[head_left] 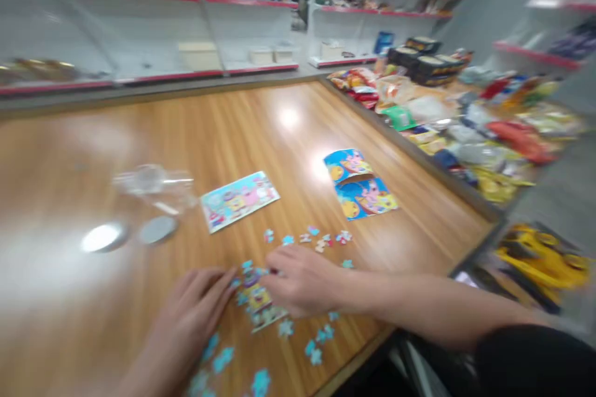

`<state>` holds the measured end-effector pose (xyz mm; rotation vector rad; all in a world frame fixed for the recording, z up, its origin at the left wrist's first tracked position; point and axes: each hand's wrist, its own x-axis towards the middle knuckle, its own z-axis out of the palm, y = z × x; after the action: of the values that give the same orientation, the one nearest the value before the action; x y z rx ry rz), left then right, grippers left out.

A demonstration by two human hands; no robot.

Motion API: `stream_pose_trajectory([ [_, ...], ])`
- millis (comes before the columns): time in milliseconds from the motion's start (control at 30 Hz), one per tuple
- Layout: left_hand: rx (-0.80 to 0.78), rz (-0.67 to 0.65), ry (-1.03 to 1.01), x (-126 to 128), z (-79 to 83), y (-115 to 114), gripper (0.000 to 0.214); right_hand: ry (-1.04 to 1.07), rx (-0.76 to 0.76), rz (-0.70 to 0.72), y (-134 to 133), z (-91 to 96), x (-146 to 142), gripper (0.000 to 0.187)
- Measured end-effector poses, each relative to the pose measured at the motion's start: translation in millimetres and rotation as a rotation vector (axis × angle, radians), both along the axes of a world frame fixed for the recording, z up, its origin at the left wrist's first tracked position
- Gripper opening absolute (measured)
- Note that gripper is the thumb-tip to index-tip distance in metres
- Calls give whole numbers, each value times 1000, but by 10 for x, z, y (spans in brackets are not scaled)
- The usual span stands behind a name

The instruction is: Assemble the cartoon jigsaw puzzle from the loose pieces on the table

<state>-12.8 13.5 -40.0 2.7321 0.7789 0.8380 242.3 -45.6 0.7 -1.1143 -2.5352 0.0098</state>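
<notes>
A partly joined cartoon jigsaw puzzle (259, 299) lies on the wooden table near its front edge. My left hand (198, 301) rests flat at the puzzle's left side, fingers stretched out and fingertips near its edge pieces. Over the puzzle's right part, my right hand (298, 279) is closed in a pinch; a small bit, seemingly a puzzle piece, shows at its fingertips, mostly hidden and blurred. Loose blue pieces (261, 381) are scattered around both hands, and a row of mixed pieces (321, 242) lies beyond the right hand. Behind the puzzle is a cartoon picture card (239, 200).
A blue cartoon packet (361, 186) lies at right. Clear plastic containers (156, 181) and two round silvery lids (158, 230) are at left. Past the table's raised right edge, many packaged goods (447, 111) are piled. A yellow toy vehicle (544, 260) sits lower right; shelves (251, 0) line the back.
</notes>
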Motion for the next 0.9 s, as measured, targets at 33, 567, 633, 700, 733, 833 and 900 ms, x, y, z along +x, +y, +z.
stream_pose_trajectory([
  [33,-48,49,55,-27,7,1,26,58,-7,8,31,-34,13,16],
  [567,-335,91,7,-2,64,-55,4,312,-147,84,100,-253,53,17],
  [633,-362,74,-35,-9,71,-50,6,306,-153,102,85,-224,49,17],
  [700,-382,67,-69,-10,66,-44,9,289,-157,103,76,-203,48,17],
  [733,-389,67,-80,-6,57,-42,10,280,-157,100,75,-197,48,17],
  [833,-404,72,-77,22,6,-44,11,255,-163,93,73,-201,51,17],
  [900,-407,77,-62,44,-33,-47,12,239,-172,93,68,-213,52,17],
])
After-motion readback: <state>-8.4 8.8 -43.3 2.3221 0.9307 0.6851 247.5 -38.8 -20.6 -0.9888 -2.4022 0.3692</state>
